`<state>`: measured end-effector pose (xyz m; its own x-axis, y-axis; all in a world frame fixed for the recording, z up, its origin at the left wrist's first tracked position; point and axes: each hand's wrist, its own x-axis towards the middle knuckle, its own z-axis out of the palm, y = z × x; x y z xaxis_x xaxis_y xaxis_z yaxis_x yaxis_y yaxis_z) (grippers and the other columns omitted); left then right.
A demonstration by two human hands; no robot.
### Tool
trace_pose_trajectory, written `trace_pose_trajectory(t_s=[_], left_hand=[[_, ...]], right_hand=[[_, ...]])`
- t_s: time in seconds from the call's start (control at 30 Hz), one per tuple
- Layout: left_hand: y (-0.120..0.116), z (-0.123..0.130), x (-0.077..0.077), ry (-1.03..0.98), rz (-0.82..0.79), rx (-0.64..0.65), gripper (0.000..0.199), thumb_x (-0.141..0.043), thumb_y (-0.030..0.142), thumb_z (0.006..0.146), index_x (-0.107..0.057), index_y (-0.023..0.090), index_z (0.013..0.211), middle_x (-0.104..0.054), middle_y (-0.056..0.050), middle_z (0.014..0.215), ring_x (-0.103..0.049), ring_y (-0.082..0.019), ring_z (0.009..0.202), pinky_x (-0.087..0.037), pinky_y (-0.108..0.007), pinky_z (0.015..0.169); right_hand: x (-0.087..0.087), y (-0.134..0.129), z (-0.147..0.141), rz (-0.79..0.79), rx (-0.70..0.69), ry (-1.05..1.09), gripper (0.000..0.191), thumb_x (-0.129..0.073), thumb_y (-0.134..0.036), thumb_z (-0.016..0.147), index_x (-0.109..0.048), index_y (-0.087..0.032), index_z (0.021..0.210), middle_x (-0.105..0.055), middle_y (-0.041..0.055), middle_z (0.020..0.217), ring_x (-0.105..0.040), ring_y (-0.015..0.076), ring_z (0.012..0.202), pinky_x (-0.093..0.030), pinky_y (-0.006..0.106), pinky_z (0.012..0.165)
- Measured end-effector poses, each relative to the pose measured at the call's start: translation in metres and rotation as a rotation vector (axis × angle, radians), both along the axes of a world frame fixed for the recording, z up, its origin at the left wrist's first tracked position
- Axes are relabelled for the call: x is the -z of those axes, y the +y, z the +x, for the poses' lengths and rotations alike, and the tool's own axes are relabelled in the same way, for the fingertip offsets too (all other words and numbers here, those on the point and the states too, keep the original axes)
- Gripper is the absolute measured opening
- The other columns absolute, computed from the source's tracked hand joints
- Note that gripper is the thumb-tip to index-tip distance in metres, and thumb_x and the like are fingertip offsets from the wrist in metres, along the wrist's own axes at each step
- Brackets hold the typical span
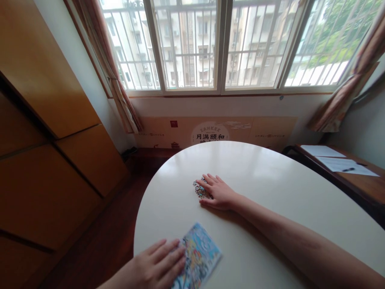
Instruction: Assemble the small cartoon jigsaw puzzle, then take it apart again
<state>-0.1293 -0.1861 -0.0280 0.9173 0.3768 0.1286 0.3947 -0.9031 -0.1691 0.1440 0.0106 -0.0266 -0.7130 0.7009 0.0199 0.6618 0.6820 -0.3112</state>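
My right hand (219,192) rests palm down with fingers spread over a small heap of jigsaw puzzle pieces (201,190) on the round white table (255,168). Part of the heap is hidden beneath its fingers. Close to the table's near left edge, my left hand (159,263) has its fingers over the left side of a colourful picture sheet (200,253), mostly blue with yellow and orange. The sheet is slightly blurred, and my left thumb is out of sight, apparently under it.
Wooden cabinets (39,172) stand to the left. A printed panel (162,130) lies beyond the table under barred windows. At right, a dark wooden side table (361,180) bears white papers (345,165) and small dark objects.
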Motion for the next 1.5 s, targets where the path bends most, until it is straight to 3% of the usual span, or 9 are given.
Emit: trace_pose_trajectory(t_s=[0.13, 0.27, 0.57, 0.87, 0.97, 1.1, 1.27, 1.4, 1.5], left_hand=[[0.004, -0.044, -0.015, 0.030, 0.095, -0.402, 0.060, -0.043, 0.005, 0.080, -0.059, 0.017, 0.137, -0.056, -0.011, 0.141, -0.050, -0.031, 0.133, -0.045, -0.043, 0.109], [0.004, -0.073, -0.017, 0.121, 0.123, -0.554, 0.061, -0.041, 0.006, 0.077, -0.062, 0.013, 0.133, -0.056, -0.014, 0.141, -0.053, -0.031, 0.130, -0.049, -0.042, 0.106], [0.026, -0.083, -0.004, 0.076, 0.130, -0.571, 0.061, -0.037, 0.002, 0.081, -0.056, 0.014, 0.139, -0.056, -0.012, 0.141, -0.056, -0.026, 0.127, -0.046, -0.045, 0.108], [0.039, -0.081, -0.021, 0.054, 0.061, -0.658, 0.059, -0.037, -0.001, 0.082, -0.059, 0.012, 0.135, -0.057, -0.013, 0.140, -0.056, -0.024, 0.127, -0.047, -0.038, 0.108], [0.047, -0.085, -0.019, -0.002, 0.022, -0.638, 0.057, -0.039, 0.001, 0.084, -0.059, 0.014, 0.136, -0.057, -0.012, 0.141, -0.055, -0.023, 0.128, -0.047, -0.035, 0.108], [0.056, -0.091, -0.011, -0.052, -0.010, -0.656, 0.058, -0.040, 0.002, 0.084, -0.058, 0.018, 0.137, -0.055, -0.010, 0.143, -0.054, -0.024, 0.130, -0.045, -0.037, 0.110], [0.064, -0.090, -0.007, -0.058, -0.031, -0.695, 0.058, -0.038, 0.004, 0.085, -0.057, 0.017, 0.139, -0.055, -0.010, 0.143, -0.054, -0.023, 0.129, -0.046, -0.036, 0.109], [0.068, -0.086, -0.016, -0.069, -0.066, -0.685, 0.051, -0.040, 0.013, 0.090, -0.060, 0.018, 0.136, -0.057, -0.010, 0.141, -0.057, -0.024, 0.126, -0.047, -0.033, 0.106], [0.068, -0.081, -0.030, -0.033, -0.103, -0.676, 0.047, -0.049, 0.037, 0.093, -0.062, 0.017, 0.134, -0.058, -0.013, 0.140, -0.058, -0.029, 0.125, -0.048, -0.037, 0.105]], right_hand=[[0.000, 0.010, -0.029, 0.015, 0.006, 0.006, 0.083, -0.048, -0.072, 0.089, -0.019, -0.035, 0.158, -0.009, 0.0090, 0.162, -0.007, 0.0335, 0.151, -0.009, 0.055, 0.121], [-0.001, 0.024, -0.063, 0.025, -0.002, 0.012, 0.083, -0.046, -0.073, 0.089, -0.019, -0.035, 0.158, -0.010, 0.0098, 0.162, -0.008, 0.0332, 0.151, -0.009, 0.055, 0.121], [0.001, 0.058, -0.131, 0.046, -0.011, 0.038, 0.081, -0.044, -0.073, 0.090, -0.025, -0.031, 0.157, -0.015, 0.0115, 0.161, -0.013, 0.0349, 0.149, -0.010, 0.057, 0.119], [-0.001, 0.076, -0.161, 0.048, -0.008, 0.160, 0.087, -0.054, -0.072, 0.085, -0.027, -0.030, 0.156, -0.022, 0.0108, 0.159, -0.017, 0.0337, 0.149, -0.013, 0.053, 0.121], [-0.003, 0.078, -0.158, 0.050, 0.039, 0.251, 0.083, -0.049, -0.074, 0.088, -0.027, -0.032, 0.156, -0.019, 0.0057, 0.160, -0.011, 0.0293, 0.150, -0.011, 0.048, 0.123], [-0.003, 0.080, -0.140, 0.034, 0.201, 0.410, 0.072, -0.014, -0.063, 0.102, -0.006, -0.023, 0.161, -0.010, 0.0045, 0.162, -0.004, 0.0229, 0.152, -0.015, 0.043, 0.124], [0.000, 0.070, -0.110, -0.078, 0.297, 0.528, 0.063, 0.009, -0.044, 0.103, 0.019, -0.014, 0.157, -0.016, 0.0103, 0.161, -0.020, 0.0188, 0.149, -0.030, 0.040, 0.118], [0.001, 0.040, -0.076, -0.172, 0.263, 0.567, 0.060, 0.002, -0.045, 0.104, 0.013, -0.021, 0.159, -0.024, 0.0090, 0.159, -0.027, 0.0187, 0.147, -0.034, 0.041, 0.116], [0.006, 0.010, -0.033, -0.243, 0.249, 0.598, 0.061, 0.001, -0.048, 0.104, 0.004, -0.025, 0.160, -0.030, 0.0093, 0.156, -0.030, 0.0176, 0.146, -0.037, 0.041, 0.114]])
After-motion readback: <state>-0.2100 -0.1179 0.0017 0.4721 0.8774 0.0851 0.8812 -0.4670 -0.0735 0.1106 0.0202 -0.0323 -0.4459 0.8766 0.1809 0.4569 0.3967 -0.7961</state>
